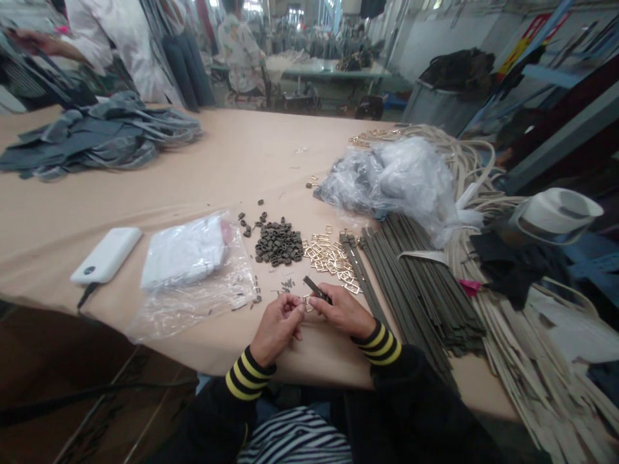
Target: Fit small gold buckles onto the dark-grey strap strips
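A small gold buckle (307, 303) sits between my two hands, near the table's front edge. My left hand (276, 323) is closed in a pinch at the buckle's left side. In my right hand (344, 312) a dark olive strap (315, 286) is gripped, its short end sticking up past the thumb, beside the buckle. Just beyond my hands lie a heap of gold buckles (331, 259) and a pile of dark strap loops (279, 243). Whether the strap passes through the buckle is too small to tell.
Dark straps (420, 283) are stacked at right, beside pale straps (536, 361) and a plastic bag (401, 174). To the left lie a wrapped white packet (186, 250) and a white power bank (107, 254). Grey fabric pieces (97, 135) lie far left, near a person (126, 45).
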Demonstrator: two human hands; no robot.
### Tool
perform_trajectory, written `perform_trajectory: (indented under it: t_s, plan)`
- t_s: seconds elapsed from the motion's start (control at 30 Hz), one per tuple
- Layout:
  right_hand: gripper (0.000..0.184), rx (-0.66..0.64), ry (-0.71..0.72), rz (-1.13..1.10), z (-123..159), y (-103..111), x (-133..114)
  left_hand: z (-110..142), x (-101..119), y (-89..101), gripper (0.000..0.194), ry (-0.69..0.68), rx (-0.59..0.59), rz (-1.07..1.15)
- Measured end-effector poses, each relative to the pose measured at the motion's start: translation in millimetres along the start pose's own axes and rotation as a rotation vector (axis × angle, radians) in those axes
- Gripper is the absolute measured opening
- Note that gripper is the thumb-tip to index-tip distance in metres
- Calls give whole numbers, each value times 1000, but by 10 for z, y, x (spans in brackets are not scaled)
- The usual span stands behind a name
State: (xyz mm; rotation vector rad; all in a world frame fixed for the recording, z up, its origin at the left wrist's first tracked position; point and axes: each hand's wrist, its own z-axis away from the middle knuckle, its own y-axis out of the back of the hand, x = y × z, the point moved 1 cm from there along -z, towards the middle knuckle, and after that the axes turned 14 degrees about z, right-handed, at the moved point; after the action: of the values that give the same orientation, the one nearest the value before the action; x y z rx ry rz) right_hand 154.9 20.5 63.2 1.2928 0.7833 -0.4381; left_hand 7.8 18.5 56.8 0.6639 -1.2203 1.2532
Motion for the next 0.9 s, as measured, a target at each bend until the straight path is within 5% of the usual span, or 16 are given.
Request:
perform_trajectory:
  t_s: [0.5,0.9]
  plan:
    - [17,-22,-127,-24,3,-47,-46,29,13,1,21,20,16,-1]
    - [14,-12,-68,94,15,-40,-77,24,63,2,18,47,-7,-66]
